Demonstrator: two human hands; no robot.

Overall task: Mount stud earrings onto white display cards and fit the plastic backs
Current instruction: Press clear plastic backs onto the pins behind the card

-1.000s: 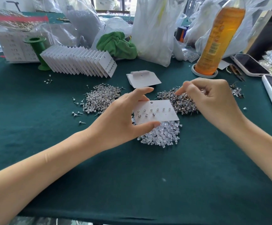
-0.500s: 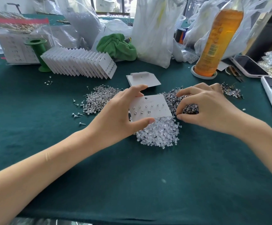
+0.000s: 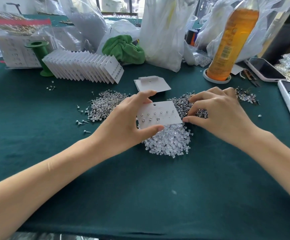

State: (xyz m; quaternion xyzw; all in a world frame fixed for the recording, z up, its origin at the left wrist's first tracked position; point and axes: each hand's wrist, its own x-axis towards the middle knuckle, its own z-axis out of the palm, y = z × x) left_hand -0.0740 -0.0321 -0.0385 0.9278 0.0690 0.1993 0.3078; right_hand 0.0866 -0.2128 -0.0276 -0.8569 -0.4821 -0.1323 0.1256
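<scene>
Holding the white display card (image 3: 159,115) just left of the frame's centre, the left hand (image 3: 123,125) is pinching it between a thumb on the near edge and fingers on the far edge, keeping it above the pile of clear plastic backs (image 3: 168,141). Studs are sitting in most of the card's upper row and in the left part of its lower row; the holes toward the card's right side are looking unfilled.

The right hand (image 3: 217,115) is lying immediately right of the card, fingers curled down into the dark heap of stud earrings (image 3: 184,105), its thumb tip touching or almost touching the card's right corner. Whether a stud is already being pinched between those fingertips cannot be told.

What the coming move is probably turning on: the empty holes are lying to the left of the right hand's fingertips, on the card's nearer side, so this hand is the closer one. The card's long axis is running left to right, tilted slightly up toward the right.
</scene>
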